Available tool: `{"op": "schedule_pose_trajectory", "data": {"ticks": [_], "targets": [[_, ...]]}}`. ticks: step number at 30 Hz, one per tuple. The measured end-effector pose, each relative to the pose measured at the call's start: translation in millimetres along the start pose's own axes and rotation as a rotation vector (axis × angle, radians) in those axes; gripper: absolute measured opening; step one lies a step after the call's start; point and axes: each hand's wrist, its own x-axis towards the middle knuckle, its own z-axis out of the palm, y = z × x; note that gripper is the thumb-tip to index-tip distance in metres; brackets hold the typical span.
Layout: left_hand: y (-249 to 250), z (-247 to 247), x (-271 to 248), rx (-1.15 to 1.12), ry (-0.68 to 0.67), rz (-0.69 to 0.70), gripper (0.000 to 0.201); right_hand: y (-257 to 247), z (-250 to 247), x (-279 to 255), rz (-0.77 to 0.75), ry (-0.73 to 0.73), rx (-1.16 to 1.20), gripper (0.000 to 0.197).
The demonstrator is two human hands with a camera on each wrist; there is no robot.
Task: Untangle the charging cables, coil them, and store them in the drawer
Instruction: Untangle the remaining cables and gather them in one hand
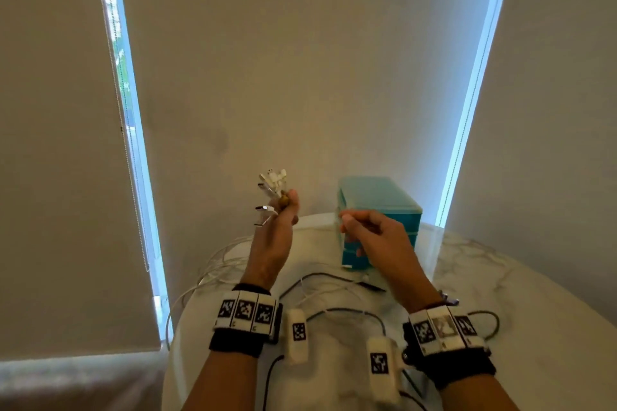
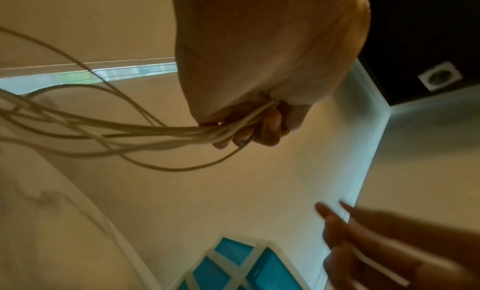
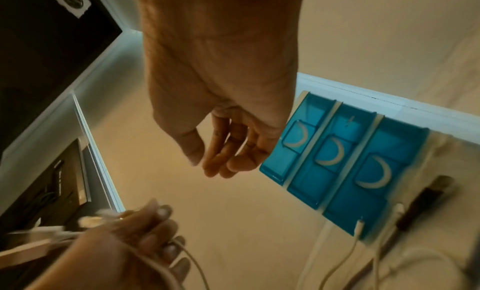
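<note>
My left hand (image 1: pixel 283 207) is raised above the table and grips a bunch of white charging cables (image 2: pixel 130 134). Their plugs (image 1: pixel 272 182) stick up past the fingers, and the strands trail down to the left. My right hand (image 1: pixel 350 223) hovers in front of the teal drawer unit (image 1: pixel 377 207), fingers loosely curled. In the right wrist view the right hand (image 3: pixel 215 163) holds nothing. The unit's three drawers (image 3: pixel 337 161) are closed, each with a pale crescent handle. More white and black cables (image 1: pixel 334 294) lie loose on the table.
The white marble table (image 1: pixel 500 277) is round and stands against a wall between two blinds. A black plug (image 3: pixel 426 200) and white plugs (image 3: pixel 361 224) lie at the foot of the drawer unit. Cable loops hang over the table's left edge (image 1: pixel 187 300).
</note>
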Motion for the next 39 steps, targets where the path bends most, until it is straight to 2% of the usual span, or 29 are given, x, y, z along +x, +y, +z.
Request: {"op": "schedule_pose_trajectory", "data": {"ticks": [2,5,7,9,12,14,16,18,20,23,26,28,31,32,34,36,38,39], "targets": [[-2.0,2.8,-7.0,0.16,-0.131,0.027,0.039,-2.4,-2.1,-14.5,-0.056,-0.056,0.008,0.034],[-4.3,6.0,-15.4,0.45,-0.333,0.015,0.045,1.4,6.2,-27.0,-0.113,-0.176,-0.072,0.087],[-9.6,10.8,-18.0,0.647,-0.454,0.021,0.035,5.0,14.1,-29.4,-0.135,-0.17,-0.097,0.109],[-12.7,18.2,-20.1,0.764,-0.551,0.033,0.033,2.8,22.7,-30.1,-0.158,-0.108,-0.066,0.103],[-10.9,28.3,-23.2,0.928,-0.601,0.032,0.046,6.3,30.9,-22.6,-0.204,0.117,0.001,0.055],[-7.6,27.9,-24.9,0.925,-0.597,0.043,0.048,15.2,27.1,-13.0,-0.194,0.237,0.017,0.035],[-5.9,26.9,-25.4,0.861,-0.618,0.076,0.038,23.1,22.4,-6.7,-0.104,0.158,-0.044,0.028],[-3.6,27.4,-26.1,0.871,-0.669,0.107,0.033,28.3,23.2,-5.8,-0.028,0.008,-0.118,0.027],[-3.2,28.9,-26.2,0.897,-0.698,0.104,0.033,31.1,27.1,-6.2,-0.016,-0.009,-0.101,0.03],[-3.1,30.3,-27.7,0.912,-0.714,0.103,0.027,27.5,30.5,-6.2,0.021,0.041,0.044,0.063],[-4.0,32.8,-30.1,0.917,-0.695,0.116,0.027,16.9,27.8,-12.1,0.025,-0.092,0.059,0.085],[-5.4,34.2,-30.9,0.917,-0.667,0.138,0.026,14.2,28.4,-15.7,-0.008,-0.119,0.023,0.077],[-4.3,38.0,-32.7,0.921,-0.632,0.181,0.017,24.4,33.2,-11.7,-0.061,0.03,-0.077,0.026],[-3.9,39.4,-32.8,0.948,-0.617,0.189,0.019,27.4,34.0,-9.9,-0.074,0.09,-0.104,0.018],[-3.3,42.4,-32.9,0.976,-0.582,0.183,0.029,31.2,35.2,-8.2,-0.11,0.169,-0.104,0.017],[-4.1,43.3,-32.3,0.988,-0.567,0.201,0.026,30.4,36.5,-8.7,-0.138,0.182,-0.091,0.031],[-5.9,42.6,-31.0,1.053,-0.579,0.23,0.018,27.2,37.9,-8.5,-0.13,0.078,-0.151,0.034],[-5.7,42.5,-31.5,1.099,-0.567,0.239,0.02,25.1,38.2,-9.3,-0.132,0.003,-0.199,0.033]]}}
